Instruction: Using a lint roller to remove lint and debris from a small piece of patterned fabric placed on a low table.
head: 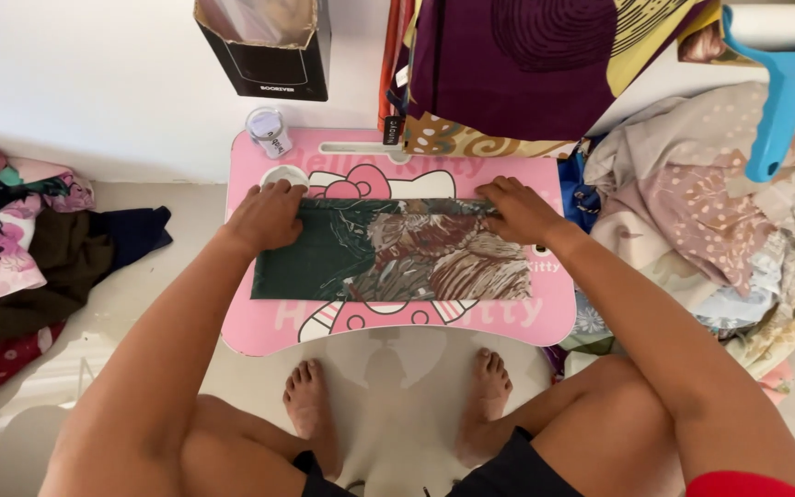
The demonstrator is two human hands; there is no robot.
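Note:
A folded dark green cloth with a brown and cream swirl pattern [397, 253] lies flat across a pink lap table [416, 327] with a cartoon cat print. My left hand [267, 213] presses on the cloth's upper left corner, fingers bent. My right hand [517, 210] rests on its upper right edge, fingers spread and flat. Both hands lie on top of the cloth and hold it down against the table.
A small clear jar [269, 131] and a white round lid [284, 174] sit at the table's back left. A black box [264, 46] stands behind. Fabric piles lie left [20, 248] and right [720, 202], with a blue lint roller [779, 83]. My bare feet [397, 396] rest below the table.

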